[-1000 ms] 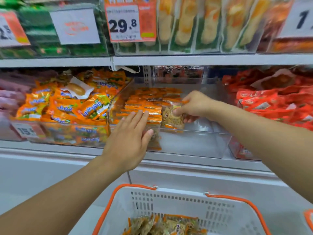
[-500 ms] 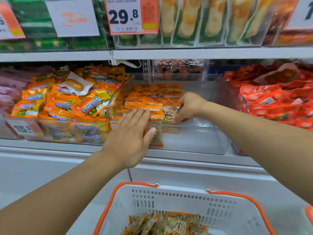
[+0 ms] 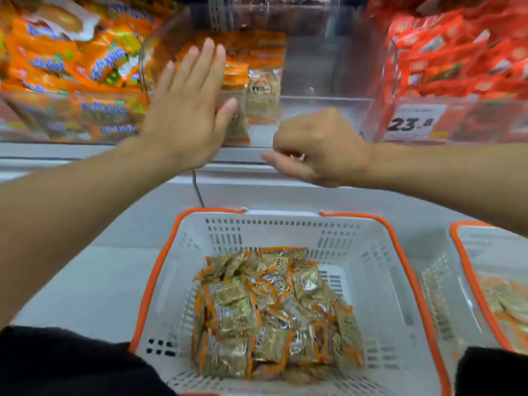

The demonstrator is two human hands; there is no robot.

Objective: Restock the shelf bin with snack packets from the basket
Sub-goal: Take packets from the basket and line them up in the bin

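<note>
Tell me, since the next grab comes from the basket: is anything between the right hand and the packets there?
Nothing visible. The right hand is empty above the basket, whose top is open, with the packets lying uncovered.

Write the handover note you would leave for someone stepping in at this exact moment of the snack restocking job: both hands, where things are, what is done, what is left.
Left hand: open, fingers straight, flat against the front of the clear shelf bin.
Right hand: empty, fingers loosely curled, outside the bin above the white basket.
Done: a row of orange snack packets stands in the bin's left part.
Left: the bin's right part is bare, and a pile of basket packets waits. A second basket sits to the right; its contents are blurred.
</note>
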